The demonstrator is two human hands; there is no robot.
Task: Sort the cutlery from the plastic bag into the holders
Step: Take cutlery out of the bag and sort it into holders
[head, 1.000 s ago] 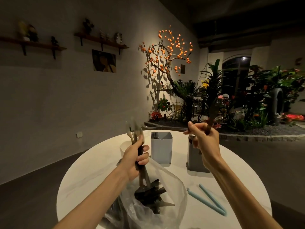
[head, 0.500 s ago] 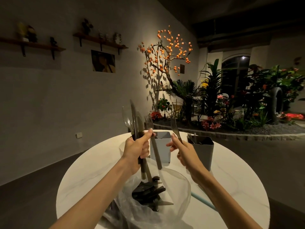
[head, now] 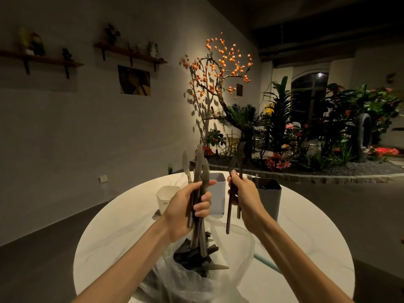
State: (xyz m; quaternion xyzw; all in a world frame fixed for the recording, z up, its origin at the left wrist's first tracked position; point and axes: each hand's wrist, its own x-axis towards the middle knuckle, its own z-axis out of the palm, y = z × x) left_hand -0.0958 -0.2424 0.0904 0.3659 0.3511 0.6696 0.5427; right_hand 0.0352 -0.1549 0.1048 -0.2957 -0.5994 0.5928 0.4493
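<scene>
Round white desk [head: 113, 243], glossy, faint marbling, in a dim room: grey wall with two wooden shelves [head: 129, 54] of small ornaments and a picture [head: 134, 80] beyond the left hand, an orange-blossom tree [head: 218, 68] straight ahead, and a planted bed of leafy plants [head: 341, 127] beyond the right hand. Left hand [head: 188, 206] is closed in a fist around a bundle of cutlery [head: 199, 182], held upright; blades and a spoon-like tip stick up above the fist, dark handles run down below it into the plastic bag [head: 238, 259]. Right hand [head: 243, 197] is closed around two pieces [head: 235, 167] with dark handles, tops angled up past the fingers, handles hanging below the palm; exact type is hard to read in the low light. Bag is thin, clear, crinkled, lying open on the desk under both wrists, with more dark-handled cutlery piled inside. Three holders stand just beyond the hands: a small white cup-shaped one [head: 164, 199] beyond the left hand, a pale square-section one [head: 217, 193] between the hands, and a grey square-section one [head: 270, 200] behind the right hand with dark utensils inside. A pale blue rod [head: 265, 262] shows on the desk beside the right forearm.
</scene>
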